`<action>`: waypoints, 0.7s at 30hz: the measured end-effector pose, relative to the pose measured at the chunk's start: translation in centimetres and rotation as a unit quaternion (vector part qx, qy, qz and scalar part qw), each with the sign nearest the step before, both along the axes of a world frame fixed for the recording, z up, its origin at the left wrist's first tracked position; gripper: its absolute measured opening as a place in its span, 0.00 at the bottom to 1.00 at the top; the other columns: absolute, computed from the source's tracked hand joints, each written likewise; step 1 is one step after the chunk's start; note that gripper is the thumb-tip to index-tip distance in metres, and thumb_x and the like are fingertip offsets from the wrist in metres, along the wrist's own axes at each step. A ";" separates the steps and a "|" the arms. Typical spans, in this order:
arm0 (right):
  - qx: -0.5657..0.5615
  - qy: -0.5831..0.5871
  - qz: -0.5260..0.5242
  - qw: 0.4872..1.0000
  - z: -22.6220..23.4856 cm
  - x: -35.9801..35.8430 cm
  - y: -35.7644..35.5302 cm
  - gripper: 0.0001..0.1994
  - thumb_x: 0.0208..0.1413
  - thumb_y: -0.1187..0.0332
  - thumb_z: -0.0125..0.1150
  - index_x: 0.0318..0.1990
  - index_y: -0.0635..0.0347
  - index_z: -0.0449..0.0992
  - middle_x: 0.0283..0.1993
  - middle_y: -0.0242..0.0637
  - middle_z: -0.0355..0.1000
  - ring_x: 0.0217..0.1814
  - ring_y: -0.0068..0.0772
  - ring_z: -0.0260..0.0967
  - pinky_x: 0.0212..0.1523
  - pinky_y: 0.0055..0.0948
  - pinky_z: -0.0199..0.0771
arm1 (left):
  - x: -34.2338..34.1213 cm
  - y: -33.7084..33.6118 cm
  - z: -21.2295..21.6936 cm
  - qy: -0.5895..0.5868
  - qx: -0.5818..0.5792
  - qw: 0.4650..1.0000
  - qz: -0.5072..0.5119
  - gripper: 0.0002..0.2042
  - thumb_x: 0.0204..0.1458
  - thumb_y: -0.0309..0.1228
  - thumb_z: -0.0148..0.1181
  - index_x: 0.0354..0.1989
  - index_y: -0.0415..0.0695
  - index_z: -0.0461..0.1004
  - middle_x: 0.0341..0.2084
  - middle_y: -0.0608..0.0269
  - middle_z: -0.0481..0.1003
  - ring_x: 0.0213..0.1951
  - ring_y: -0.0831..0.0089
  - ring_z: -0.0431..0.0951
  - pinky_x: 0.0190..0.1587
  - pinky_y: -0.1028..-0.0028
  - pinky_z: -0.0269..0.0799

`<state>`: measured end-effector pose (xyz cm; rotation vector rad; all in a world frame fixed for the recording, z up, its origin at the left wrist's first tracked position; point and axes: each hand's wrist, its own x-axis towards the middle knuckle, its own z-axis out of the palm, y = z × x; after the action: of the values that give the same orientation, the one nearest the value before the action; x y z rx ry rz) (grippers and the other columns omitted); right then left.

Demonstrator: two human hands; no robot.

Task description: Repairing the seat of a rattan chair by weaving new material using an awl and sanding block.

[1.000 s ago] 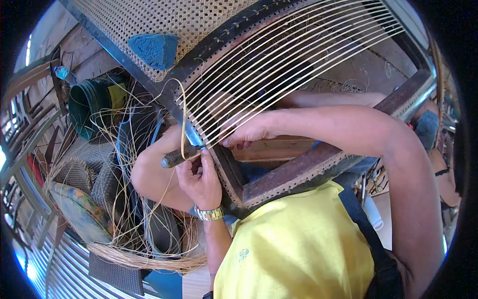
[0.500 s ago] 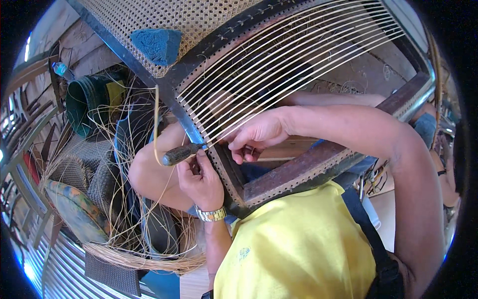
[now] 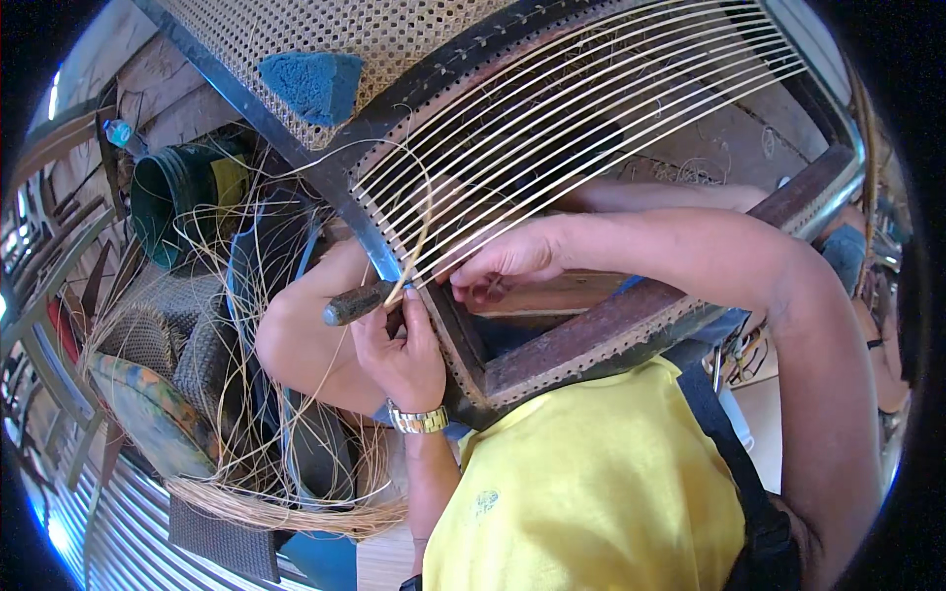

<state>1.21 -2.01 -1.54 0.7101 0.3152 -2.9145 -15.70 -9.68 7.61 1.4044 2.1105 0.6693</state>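
Observation:
A dark wooden chair frame [image 3: 581, 347], drilled with a row of small holes, lies across my lap. Pale cane strands [image 3: 552, 133] run side by side over its opening. At the left rail, my left hand [image 3: 402, 357] pinches a loose cane strand [image 3: 428, 212], which arcs up over the frame. Just above these fingers, a tool with a worn, dark handle [image 3: 357, 304] rests at the rail, its tip hidden. My right hand [image 3: 501, 264] is inside the opening by the lowest strand, fingers curled; whatever they grip is hidden.
A woven cane panel [image 3: 414, 39] with a blue sponge-like block [image 3: 311, 87] on it fills the far side. To the left are a green bucket [image 3: 163, 212], a tangle of loose cane [image 3: 286, 502] and a patterned cushion [image 3: 153, 414]. Metal chair parts [image 3: 59, 345] stand beyond.
The loose cane strand has swung from hanging left of the rail to arching over the frame. My left fingertips have risen slightly onto it. My right hand has shifted slightly, its fingers lower behind the rail.

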 end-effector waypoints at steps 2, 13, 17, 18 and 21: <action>0.022 -0.011 -0.033 0.999 -0.2 -0.8 -0.6 0.08 0.61 0.64 0.58 0.46 0.50 0.75 0.34 0.27 0.75 0.33 0.21 0.70 0.37 0.25 0.73 | 0.1 0.0 0.1 -0.022 -0.004 1.000 0.017 0.05 0.57 0.25 0.63 0.35 0.35 0.77 0.31 0.62 0.73 0.32 0.74 0.73 0.36 0.73 0.69; 0.198 -0.128 -0.099 0.967 1.5 -1.8 -1.0 0.01 0.51 0.74 0.65 0.31 0.56 0.78 0.29 0.30 0.74 0.29 0.23 0.69 0.31 0.27 0.69 | 0.0 -0.2 -0.1 -0.045 -0.013 0.998 0.047 0.06 0.53 0.25 0.65 0.33 0.35 0.76 0.32 0.55 0.74 0.31 0.66 0.73 0.35 0.69 0.70; 0.183 -0.183 -0.087 0.962 1.5 -2.0 -1.2 0.02 0.50 0.75 0.65 0.31 0.58 0.78 0.29 0.30 0.74 0.30 0.25 0.69 0.33 0.30 0.71 | -0.4 -0.4 -0.4 -0.031 0.009 0.999 0.021 0.06 0.52 0.25 0.66 0.33 0.36 0.77 0.32 0.55 0.74 0.32 0.65 0.74 0.35 0.68 0.70; 0.155 -0.188 -0.084 0.966 1.4 -2.0 -1.3 0.02 0.49 0.74 0.66 0.31 0.58 0.78 0.29 0.31 0.74 0.31 0.26 0.70 0.34 0.30 0.71 | -0.4 -0.4 -0.3 -0.027 0.008 1.000 0.005 0.05 0.52 0.24 0.66 0.33 0.36 0.77 0.32 0.55 0.74 0.33 0.65 0.74 0.35 0.68 0.70; 0.208 -0.204 -0.061 0.955 1.3 -1.9 -1.1 0.04 0.48 0.73 0.67 0.31 0.58 0.78 0.29 0.31 0.74 0.32 0.27 0.70 0.35 0.32 0.71 | -0.4 -0.2 -0.1 -0.023 0.013 1.000 -0.012 0.05 0.53 0.24 0.66 0.33 0.37 0.77 0.33 0.56 0.75 0.33 0.67 0.74 0.35 0.69 0.70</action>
<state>-0.67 -3.14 -0.29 1.4059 0.8744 -2.7320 -16.09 -9.90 7.50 1.4126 2.0533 0.7164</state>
